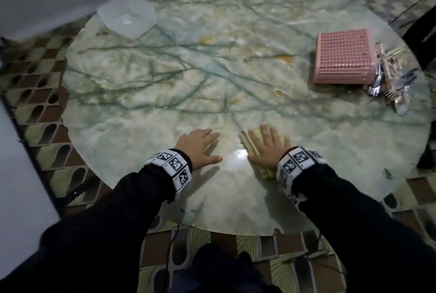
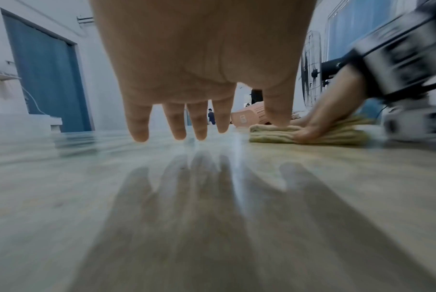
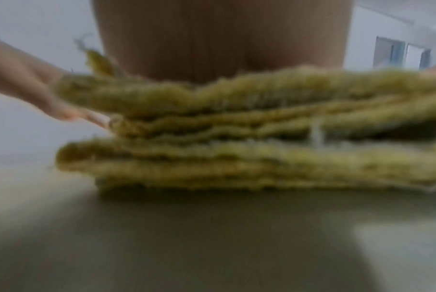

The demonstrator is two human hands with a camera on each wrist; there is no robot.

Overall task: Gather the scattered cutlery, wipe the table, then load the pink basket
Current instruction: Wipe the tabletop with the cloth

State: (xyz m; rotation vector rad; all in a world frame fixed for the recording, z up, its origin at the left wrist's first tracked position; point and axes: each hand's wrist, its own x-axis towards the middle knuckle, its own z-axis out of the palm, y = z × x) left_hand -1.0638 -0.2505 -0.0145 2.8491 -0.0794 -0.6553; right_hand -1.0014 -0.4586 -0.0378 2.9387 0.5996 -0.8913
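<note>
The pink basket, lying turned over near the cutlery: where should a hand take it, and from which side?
Probably the pink basket is best taken by its left and near walls, coming from the open table side. It lies with its grid bottom up, so no rim shows, and the cutlery pile crowds its right side.

Pink basket (image 1: 343, 56), yellow-green cloth (image 1: 247, 142), table (image 1: 188, 68) (green-veined)

My left hand (image 1: 197, 145) hovers palm-down, fingers (image 2: 177, 122) spread straight; my right hand (image 1: 267, 147) presses flat, fingers extended, both forearms reaching forward.
</note>
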